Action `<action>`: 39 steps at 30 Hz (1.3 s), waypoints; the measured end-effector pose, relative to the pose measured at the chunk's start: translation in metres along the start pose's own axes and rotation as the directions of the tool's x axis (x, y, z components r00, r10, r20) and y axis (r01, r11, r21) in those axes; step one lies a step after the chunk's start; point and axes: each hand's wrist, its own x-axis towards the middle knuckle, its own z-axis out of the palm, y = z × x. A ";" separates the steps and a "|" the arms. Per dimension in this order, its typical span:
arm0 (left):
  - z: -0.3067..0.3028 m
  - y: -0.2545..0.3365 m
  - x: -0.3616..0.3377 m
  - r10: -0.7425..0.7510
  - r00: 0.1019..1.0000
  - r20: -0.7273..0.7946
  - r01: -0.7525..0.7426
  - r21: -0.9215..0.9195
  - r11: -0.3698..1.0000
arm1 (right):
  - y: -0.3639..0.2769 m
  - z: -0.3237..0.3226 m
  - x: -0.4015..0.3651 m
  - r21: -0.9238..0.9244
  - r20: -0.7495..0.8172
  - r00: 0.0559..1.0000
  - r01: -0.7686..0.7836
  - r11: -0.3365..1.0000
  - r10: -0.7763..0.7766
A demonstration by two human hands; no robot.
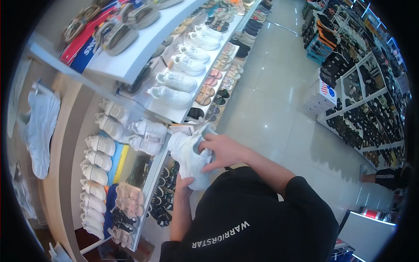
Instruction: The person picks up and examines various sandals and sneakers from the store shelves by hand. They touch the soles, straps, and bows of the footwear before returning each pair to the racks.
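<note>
White sneakers [188,153], apparently a pair held together, are in front of the black shirt at the centre. My left hand [184,182] grips them from below, its thumb on the side of a shoe. From the right, my right hand [220,150] reaches over the shoes, with fingers at or inside a shoe opening. A paper tag [182,129] shows at the upper edge of the shoes. More white sneakers [147,136] with a tag lie just left of them on the shelf.
A display shelf [169,114] with rows of white shoes and sandals runs up the left. Tiled floor [270,100] lies to the right, with a white box [321,97] beside packed racks [364,98]. Part of a person [386,178] shows at the right edge.
</note>
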 end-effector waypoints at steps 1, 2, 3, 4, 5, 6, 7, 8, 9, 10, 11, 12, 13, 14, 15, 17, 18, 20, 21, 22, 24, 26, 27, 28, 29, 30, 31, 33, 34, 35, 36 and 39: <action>0.008 -0.006 0.018 -0.033 0.998 0.053 0.032 0.023 0.999 | 0.010 -0.011 -0.008 0.003 -0.075 0.997 -0.010 1.000 0.010; 0.017 -0.013 0.036 -0.048 0.996 0.081 0.049 -0.001 0.999 | 0.019 -0.024 -0.016 0.006 -0.077 0.997 -0.016 1.000 0.017; 0.026 -0.020 0.052 -0.056 0.995 0.077 0.056 -0.001 0.998 | 0.024 -0.040 -0.023 -0.025 -0.102 0.992 -0.079 0.997 0.076; 0.035 -0.028 0.065 -0.079 0.991 0.107 0.082 -0.020 0.996 | 0.028 -0.053 -0.029 -0.055 -0.128 0.983 -0.139 0.989 0.131; 0.045 -0.032 0.077 -0.097 0.986 0.137 0.104 -0.041 0.994 | 0.032 -0.065 -0.035 -0.052 -0.122 0.984 -0.138 0.989 0.131; 0.058 -0.036 0.089 -0.093 0.987 0.131 0.100 -0.045 0.994 | 0.036 -0.077 -0.040 -0.072 -0.158 0.972 -0.186 0.980 0.173; 0.071 -0.040 0.100 -0.106 0.982 0.154 0.117 -0.060 0.991 | 0.042 -0.089 -0.044 -0.092 -0.193 0.958 -0.233 0.968 0.213; 0.080 -0.044 0.111 -0.121 0.977 0.175 0.136 -0.075 0.988 | 0.048 -0.098 -0.047 -0.093 -0.185 0.960 -0.231 0.969 0.211; 0.084 -0.048 0.121 -0.120 0.978 0.169 0.135 -0.080 0.988 | 0.055 -0.106 -0.049 -0.084 -0.221 0.948 -0.255 0.963 0.231; 0.086 -0.053 0.133 -0.144 0.968 0.206 0.164 -0.083 0.983 | 0.062 -0.112 -0.050 -0.073 -0.256 0.933 -0.279 0.957 0.252; 0.088 -0.056 0.143 -0.168 0.956 0.242 0.193 -0.085 0.977 | 0.069 -0.118 -0.050 -0.071 -0.249 0.935 -0.279 0.958 0.254; 0.092 -0.057 0.153 -0.169 0.957 0.236 0.194 -0.088 0.977 | 0.076 -0.123 -0.049 -0.063 -0.284 0.922 -0.291 0.955 0.262; 0.097 -0.058 0.165 -0.178 0.951 0.252 0.205 -0.085 0.975 | 0.085 -0.129 -0.048 -0.055 -0.320 0.908 -0.303 0.951 0.270; 0.101 -0.058 0.177 -0.188 0.945 0.268 0.217 -0.082 0.973 | 0.094 -0.136 -0.047 -0.054 -0.316 0.909 -0.304 0.951 0.272; 0.105 -0.059 0.191 -0.188 0.946 0.266 0.218 -0.086 0.972 | 0.105 -0.142 -0.045 -0.041 -0.333 0.903 -0.301 0.953 0.271; 0.113 -0.059 0.221 -0.256 0.923 0.288 0.275 -0.027 0.961 | 0.128 -0.161 -0.041 -0.033 -0.348 0.898 -0.298 0.954 0.268; 0.120 -0.058 0.238 -0.249 0.924 0.292 0.269 -0.031 0.963 | 0.141 -0.174 -0.038 0.012 -0.349 0.889 -0.312 0.950 0.296; 0.139 -0.057 0.278 -0.278 0.897 0.344 0.292 0.014 0.956 | 0.169 -0.206 -0.027 0.040 -0.353 0.883 -0.317 0.947 0.310; 0.147 -0.059 0.300 -0.268 0.897 0.351 0.283 0.008 0.959 | 0.184 -0.223 -0.022 0.057 -0.352 0.880 -0.320 0.946 0.319; 0.155 -0.061 0.322 -0.258 0.886 0.384 0.268 0.028 0.963 | 0.197 -0.238 -0.017 0.078 -0.349 0.876 -0.327 0.942 0.333; 0.172 -0.060 0.370 -0.249 0.863 0.439 0.235 0.087 0.968 | 0.219 -0.271 -0.003 0.062 -0.364 0.861 -0.358 0.932 0.355; 0.194 -0.060 0.415 -0.240 0.855 0.460 0.263 0.015 0.965 | 0.238 -0.308 0.004 0.044 -0.364 0.850 -0.393 0.918 0.381; 0.205 -0.058 0.435 -0.234 0.849 0.474 0.287 -0.041 0.957 | 0.248 -0.328 0.008 0.091 -0.354 0.840 -0.408 0.909 0.412; 0.217 -0.054 0.454 -0.238 0.849 0.471 0.280 -0.019 0.960 | 0.259 -0.347 0.014 0.137 -0.346 0.830 -0.417 0.899 0.438; 0.223 -0.054 0.477 -0.234 0.851 0.471 0.275 -0.020 0.961 | 0.267 -0.365 0.020 0.134 -0.345 0.832 -0.414 0.900 0.434; 0.228 -0.054 0.500 -0.229 0.855 0.465 0.267 -0.016 0.964 | 0.274 -0.382 0.024 0.183 -0.354 0.820 -0.412 0.893 0.450; 0.233 -0.054 0.520 -0.229 0.858 0.459 0.264 -0.011 0.965 | 0.283 -0.395 0.026 0.235 -0.360 0.805 -0.411 0.881 0.471; 0.241 -0.045 0.560 -0.244 0.897 0.369 0.239 0.061 0.969 | 0.303 -0.413 0.029 0.270 -0.389 0.781 -0.410 0.871 0.488; 0.245 -0.033 0.585 -0.220 0.926 0.305 0.112 0.334 0.936 | 0.313 -0.422 0.032 0.292 -0.420 0.761 -0.402 0.868 0.494; 0.248 -0.021 0.611 -0.171 0.951 0.257 -0.012 0.585 0.811 | 0.321 -0.430 0.034 0.301 -0.424 0.758 -0.399 0.866 0.496; 0.250 -0.012 0.637 -0.071 0.981 0.178 -0.085 0.736 0.671 | 0.329 -0.438 0.038 0.326 -0.429 0.742 -0.404 0.855 0.515; 0.247 0.024 0.706 0.423 0.857 0.293 -0.354 0.932 0.072 | 0.353 -0.460 0.056 0.379 -0.426 0.736 -0.383 0.842 0.527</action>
